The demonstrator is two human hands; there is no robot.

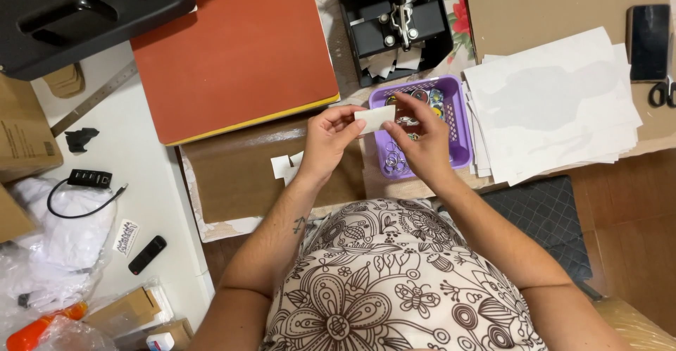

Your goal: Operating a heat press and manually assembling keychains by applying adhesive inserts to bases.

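Observation:
My left hand (327,140) and my right hand (422,143) together pinch a small white paper rectangle (374,118) just above the near-left corner of a purple plastic basket (459,129). The basket holds several round metal rings and printed round pieces. My left fingers grip the paper's left end and my right fingers its right end. Two small white paper pieces (285,166) lie on a brown sheet (232,175) below my left hand.
A heat press with an orange-red pad (232,48) stands at the back left. A black lever press (394,20) sits behind the basket. A stack of white sheets (556,104) lies right, with a phone (648,41) and scissors (663,92). Bags and cardboard clutter the left.

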